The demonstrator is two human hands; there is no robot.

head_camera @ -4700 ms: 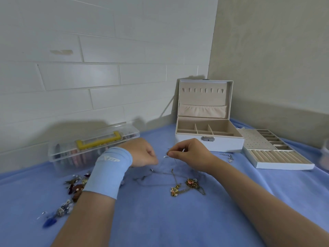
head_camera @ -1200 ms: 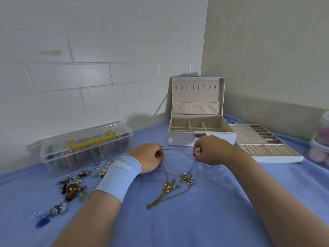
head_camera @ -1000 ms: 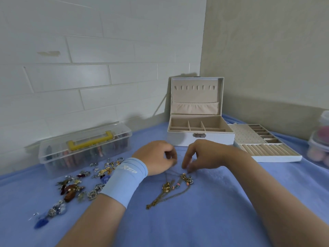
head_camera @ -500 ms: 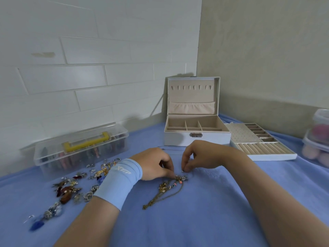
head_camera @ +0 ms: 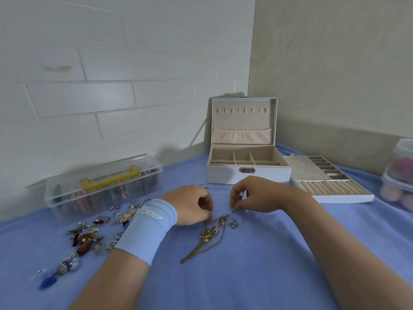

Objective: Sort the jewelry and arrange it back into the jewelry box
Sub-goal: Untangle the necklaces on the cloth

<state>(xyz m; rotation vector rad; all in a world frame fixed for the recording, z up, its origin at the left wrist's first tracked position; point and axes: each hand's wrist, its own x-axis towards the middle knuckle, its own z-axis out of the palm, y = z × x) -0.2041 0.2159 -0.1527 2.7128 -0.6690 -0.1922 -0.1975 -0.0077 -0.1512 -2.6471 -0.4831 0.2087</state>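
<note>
A tangle of gold chain necklaces with beads and charms lies on the blue cloth in front of me. My left hand, with a blue wristband, has curled fingers pinching the top of the tangle. My right hand pinches a thin chain just above a small silver charm. The white jewelry box stands open behind my hands, its beige compartments bare. Its removable tray sits to the right of it.
A heap of loose earrings and pendants is spread at the left. A clear plastic case with a yellow handle stands against the tiled wall. Stacked clear containers sit at the right edge.
Both hands came together and lowered onto the necklace tangle. The right hand has lifted slightly with a thin chain, and the small silver charm now lies apart from the gold chains.
</note>
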